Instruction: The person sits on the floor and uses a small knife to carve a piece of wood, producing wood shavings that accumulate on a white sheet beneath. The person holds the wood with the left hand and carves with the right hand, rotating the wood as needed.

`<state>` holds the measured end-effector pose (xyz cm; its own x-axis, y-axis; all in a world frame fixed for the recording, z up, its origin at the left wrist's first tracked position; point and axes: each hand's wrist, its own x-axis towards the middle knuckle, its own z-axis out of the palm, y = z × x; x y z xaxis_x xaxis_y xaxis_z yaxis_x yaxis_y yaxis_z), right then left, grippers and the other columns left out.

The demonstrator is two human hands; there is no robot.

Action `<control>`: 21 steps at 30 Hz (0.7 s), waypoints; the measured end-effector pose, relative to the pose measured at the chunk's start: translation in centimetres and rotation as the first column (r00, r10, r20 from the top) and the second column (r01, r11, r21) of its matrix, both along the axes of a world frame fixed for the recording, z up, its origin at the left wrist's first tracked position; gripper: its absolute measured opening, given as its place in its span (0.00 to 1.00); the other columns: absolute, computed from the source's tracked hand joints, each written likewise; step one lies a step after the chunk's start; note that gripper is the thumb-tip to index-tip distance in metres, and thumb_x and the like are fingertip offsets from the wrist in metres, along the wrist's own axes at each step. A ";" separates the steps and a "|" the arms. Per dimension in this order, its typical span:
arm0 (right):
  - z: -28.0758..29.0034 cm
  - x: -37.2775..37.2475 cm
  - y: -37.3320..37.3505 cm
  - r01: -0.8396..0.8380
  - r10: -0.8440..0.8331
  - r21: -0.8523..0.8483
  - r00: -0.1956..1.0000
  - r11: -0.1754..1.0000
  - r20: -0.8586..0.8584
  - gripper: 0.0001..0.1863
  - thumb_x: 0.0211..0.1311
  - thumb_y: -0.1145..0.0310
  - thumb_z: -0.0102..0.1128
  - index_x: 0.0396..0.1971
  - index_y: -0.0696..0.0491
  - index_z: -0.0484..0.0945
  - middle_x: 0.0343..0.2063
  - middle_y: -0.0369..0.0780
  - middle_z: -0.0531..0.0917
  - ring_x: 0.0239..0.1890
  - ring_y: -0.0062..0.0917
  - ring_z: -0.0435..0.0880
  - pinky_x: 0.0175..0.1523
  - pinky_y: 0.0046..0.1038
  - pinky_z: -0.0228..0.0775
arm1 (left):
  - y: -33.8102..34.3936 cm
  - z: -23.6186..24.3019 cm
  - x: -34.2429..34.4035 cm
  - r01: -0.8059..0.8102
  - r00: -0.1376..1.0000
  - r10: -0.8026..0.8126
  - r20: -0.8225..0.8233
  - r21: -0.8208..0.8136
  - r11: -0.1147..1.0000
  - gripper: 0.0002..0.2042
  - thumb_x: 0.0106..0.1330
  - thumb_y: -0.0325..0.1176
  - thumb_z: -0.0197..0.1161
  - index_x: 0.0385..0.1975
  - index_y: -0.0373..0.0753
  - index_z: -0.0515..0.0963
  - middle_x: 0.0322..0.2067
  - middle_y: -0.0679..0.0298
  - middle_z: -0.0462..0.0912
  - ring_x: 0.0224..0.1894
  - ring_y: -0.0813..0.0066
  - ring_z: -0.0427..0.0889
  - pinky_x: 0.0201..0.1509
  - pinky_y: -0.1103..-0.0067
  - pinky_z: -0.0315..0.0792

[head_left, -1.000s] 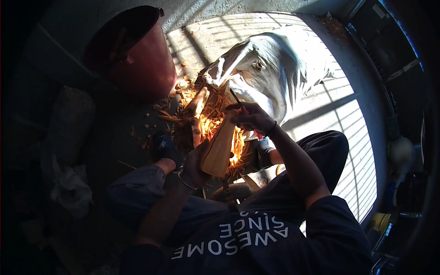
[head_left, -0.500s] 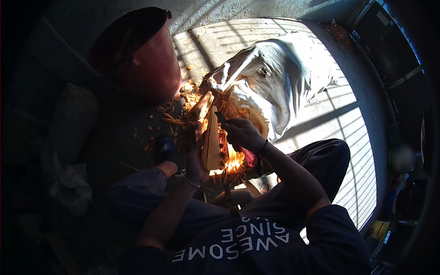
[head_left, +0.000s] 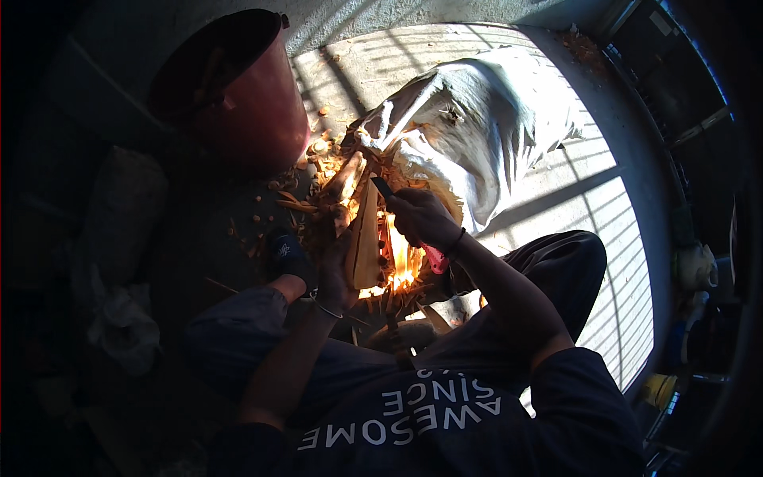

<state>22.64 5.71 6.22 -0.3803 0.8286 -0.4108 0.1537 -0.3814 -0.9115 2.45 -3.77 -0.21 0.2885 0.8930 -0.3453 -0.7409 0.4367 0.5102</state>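
Wood (head_left: 366,250) in hand, knife (head_left: 382,187) near tip

The left hand (head_left: 338,274) grips the wood's thick end, seemingly the best hold; the piece points to twelve o'clock, probably stiff and light. At two o'clock, the right hand (head_left: 425,220) curls around the knife.

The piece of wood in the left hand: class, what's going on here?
A seated person holds a pale piece of wood in the left hand. The right hand grips a red-handled knife, its dark blade beside the wood's upper end; contact is unclear. Shavings lie near a white sack and a red bucket.
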 end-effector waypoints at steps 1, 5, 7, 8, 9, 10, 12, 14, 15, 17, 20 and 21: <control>-0.1 0.0 0.0 0.005 -0.005 -0.002 1.000 1.000 0.009 0.15 0.74 0.59 0.55 0.43 0.56 0.80 0.18 0.34 0.77 0.15 0.17 0.73 0.19 0.24 0.64 | 0.0 -0.4 -0.1 0.013 1.000 -0.013 -0.011 0.008 1.000 0.29 0.74 0.56 0.51 0.63 0.39 0.68 0.46 0.55 0.81 0.40 0.61 0.86 0.35 0.66 0.85; 0.4 0.3 0.1 -0.025 0.025 0.000 1.000 1.000 0.016 0.14 0.73 0.60 0.55 0.42 0.56 0.80 0.18 0.34 0.76 0.16 0.17 0.73 0.19 0.24 0.64 | 0.0 0.1 -0.1 0.031 0.998 -0.030 -0.053 0.017 0.999 0.29 0.74 0.57 0.51 0.64 0.39 0.67 0.46 0.55 0.81 0.40 0.62 0.86 0.34 0.66 0.85; -0.1 0.4 0.4 -0.032 0.030 0.047 0.999 0.998 0.034 0.16 0.75 0.60 0.55 0.40 0.60 0.77 0.17 0.37 0.76 0.09 0.18 0.70 0.14 0.24 0.61 | 0.1 0.8 0.1 0.065 0.997 -0.063 -0.040 0.037 0.997 0.30 0.73 0.57 0.51 0.64 0.39 0.67 0.46 0.55 0.81 0.40 0.62 0.86 0.35 0.66 0.85; 0.1 0.2 0.4 -0.036 0.034 0.045 0.999 0.998 0.033 0.16 0.75 0.60 0.55 0.40 0.60 0.77 0.17 0.37 0.76 0.09 0.18 0.70 0.14 0.24 0.61 | 0.0 0.3 -0.1 0.061 0.997 -0.059 -0.041 0.035 0.998 0.30 0.73 0.57 0.51 0.64 0.39 0.67 0.46 0.55 0.81 0.40 0.62 0.86 0.35 0.66 0.85; 0.5 0.1 0.3 -0.036 0.036 0.021 0.999 0.999 0.001 0.15 0.75 0.60 0.55 0.40 0.60 0.77 0.17 0.37 0.76 0.09 0.18 0.70 0.14 0.24 0.60 | -0.1 -0.3 -0.4 0.047 0.998 -0.046 -0.045 0.013 0.999 0.30 0.73 0.57 0.52 0.63 0.39 0.68 0.46 0.55 0.81 0.40 0.62 0.86 0.34 0.66 0.85; 0.7 -0.1 0.3 -0.037 0.037 -0.003 0.999 0.999 -0.031 0.15 0.74 0.60 0.55 0.40 0.60 0.77 0.17 0.37 0.76 0.09 0.18 0.70 0.14 0.24 0.60 | -0.2 -0.9 -0.6 0.033 0.998 -0.033 -0.050 -0.009 0.999 0.30 0.73 0.57 0.52 0.63 0.39 0.68 0.46 0.55 0.81 0.40 0.62 0.86 0.34 0.66 0.85; 0.6 0.2 0.4 -0.054 0.054 0.017 0.999 0.998 -0.001 0.15 0.74 0.61 0.55 0.40 0.60 0.77 0.17 0.36 0.76 0.10 0.18 0.70 0.15 0.24 0.60 | -0.1 -1.0 -0.4 0.029 0.998 -0.030 -0.046 -0.016 0.999 0.29 0.73 0.57 0.52 0.63 0.39 0.68 0.45 0.54 0.81 0.40 0.62 0.86 0.34 0.66 0.85; 0.6 0.2 0.3 -0.075 0.074 0.037 0.997 0.997 0.027 0.15 0.74 0.61 0.55 0.40 0.60 0.77 0.17 0.36 0.75 0.10 0.18 0.70 0.15 0.24 0.60 | -0.1 -1.0 -0.4 0.022 0.999 -0.022 -0.044 -0.022 1.000 0.29 0.73 0.56 0.52 0.63 0.39 0.68 0.45 0.54 0.81 0.39 0.62 0.86 0.34 0.66 0.85; 0.6 0.1 0.3 -0.067 0.066 0.019 0.997 0.998 0.042 0.14 0.74 0.61 0.55 0.39 0.60 0.77 0.17 0.36 0.75 0.10 0.18 0.70 0.15 0.24 0.60 | -0.1 -1.0 -0.4 0.024 0.999 -0.025 -0.036 -0.024 0.999 0.28 0.73 0.56 0.52 0.62 0.39 0.69 0.45 0.54 0.82 0.40 0.62 0.86 0.35 0.66 0.85; 0.7 0.1 0.2 -0.059 0.059 0.001 0.997 0.998 0.058 0.14 0.74 0.62 0.55 0.39 0.60 0.77 0.17 0.36 0.76 0.10 0.18 0.70 0.15 0.24 0.61 | -0.1 -0.7 -0.4 0.027 0.999 -0.027 -0.027 -0.027 0.999 0.28 0.73 0.56 0.51 0.62 0.39 0.69 0.44 0.54 0.82 0.40 0.62 0.86 0.35 0.66 0.85; 0.8 0.1 0.0 -0.090 0.087 0.027 0.991 0.996 0.100 0.14 0.74 0.62 0.55 0.39 0.60 0.77 0.17 0.36 0.75 0.11 0.17 0.71 0.16 0.23 0.61 | -0.2 0.0 -0.4 0.040 0.999 -0.040 -0.011 -0.023 0.999 0.28 0.73 0.55 0.52 0.62 0.39 0.70 0.44 0.54 0.82 0.40 0.61 0.87 0.35 0.65 0.85; 0.9 -0.2 -0.2 -0.090 0.087 0.026 0.991 0.996 0.105 0.14 0.74 0.63 0.55 0.39 0.60 0.77 0.16 0.35 0.75 0.11 0.17 0.71 0.15 0.23 0.61 | -0.2 -0.1 -0.6 0.040 0.999 -0.040 -0.005 -0.022 0.999 0.27 0.73 0.54 0.52 0.61 0.39 0.70 0.44 0.55 0.82 0.40 0.61 0.87 0.35 0.65 0.85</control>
